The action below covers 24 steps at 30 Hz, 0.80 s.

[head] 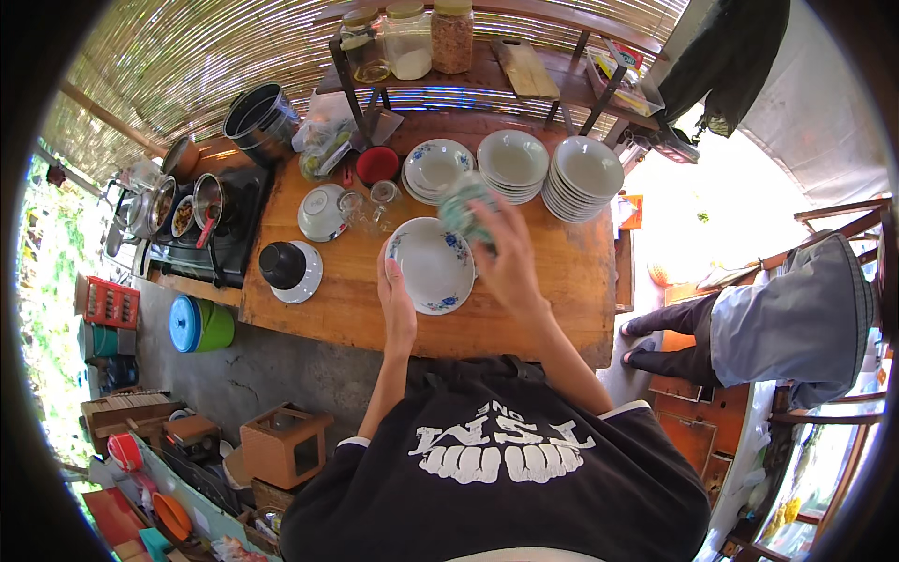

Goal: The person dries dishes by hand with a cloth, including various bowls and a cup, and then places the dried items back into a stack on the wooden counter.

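My left hand (397,302) grips the left rim of a white plate (430,270) with blue floral patches, tilted up above the wooden table. Bunched in my right hand (509,260) is a green and white cloth (469,211), by the plate's upper right rim. Behind it stand a stack of flowered plates (437,167) and two stacks of plain white dishes (513,158), (588,168). Left of the plate are clear glasses (385,200), an upturned white bowl (322,211) and a red bowl (377,166). A black bowl (282,265) rests upside down on a white one (309,277).
The wooden table (337,309) meets a black gas stove (232,246) bearing pans at left. A shelf (477,56) behind holds jars and a cutting board (527,69). A green bucket (214,325) stands on the floor. Another person (779,309) is at the right.
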{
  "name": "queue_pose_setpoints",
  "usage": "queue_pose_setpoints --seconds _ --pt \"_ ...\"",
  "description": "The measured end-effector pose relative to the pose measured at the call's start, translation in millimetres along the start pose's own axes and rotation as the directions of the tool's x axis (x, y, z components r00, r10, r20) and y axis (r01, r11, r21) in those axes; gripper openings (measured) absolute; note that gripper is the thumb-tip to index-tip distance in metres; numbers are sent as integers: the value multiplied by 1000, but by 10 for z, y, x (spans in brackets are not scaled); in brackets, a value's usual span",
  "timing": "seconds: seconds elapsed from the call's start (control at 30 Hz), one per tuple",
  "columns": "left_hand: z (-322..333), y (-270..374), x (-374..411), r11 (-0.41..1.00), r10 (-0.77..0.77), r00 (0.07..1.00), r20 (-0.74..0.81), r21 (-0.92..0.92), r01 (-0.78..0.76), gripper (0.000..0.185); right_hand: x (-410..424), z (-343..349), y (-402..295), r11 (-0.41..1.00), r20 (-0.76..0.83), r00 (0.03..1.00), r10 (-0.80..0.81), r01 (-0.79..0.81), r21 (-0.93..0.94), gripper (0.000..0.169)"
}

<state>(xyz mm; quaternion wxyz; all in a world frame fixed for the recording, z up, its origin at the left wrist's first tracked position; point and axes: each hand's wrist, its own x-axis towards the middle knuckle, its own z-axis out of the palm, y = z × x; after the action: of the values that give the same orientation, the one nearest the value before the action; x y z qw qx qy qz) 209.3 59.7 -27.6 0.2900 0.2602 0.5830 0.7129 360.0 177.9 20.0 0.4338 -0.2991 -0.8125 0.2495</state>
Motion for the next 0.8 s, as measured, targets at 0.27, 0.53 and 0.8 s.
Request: queue_pose_setpoints --seconds 0.27,0.53,0.8 --pt "-39 145 112 993 108 994 18 -56 -107 51 -302 383 207 921 464 838 -287 375 -107 50" --pt "-21 -16 81 1000 20 999 47 12 -21 53 -437 526 -31 954 488 824 -288 293 67 55" --pt "66 15 97 975 43 999 -7 -217 -44 50 -151 167 70 927 523 813 -255 360 -107 59"
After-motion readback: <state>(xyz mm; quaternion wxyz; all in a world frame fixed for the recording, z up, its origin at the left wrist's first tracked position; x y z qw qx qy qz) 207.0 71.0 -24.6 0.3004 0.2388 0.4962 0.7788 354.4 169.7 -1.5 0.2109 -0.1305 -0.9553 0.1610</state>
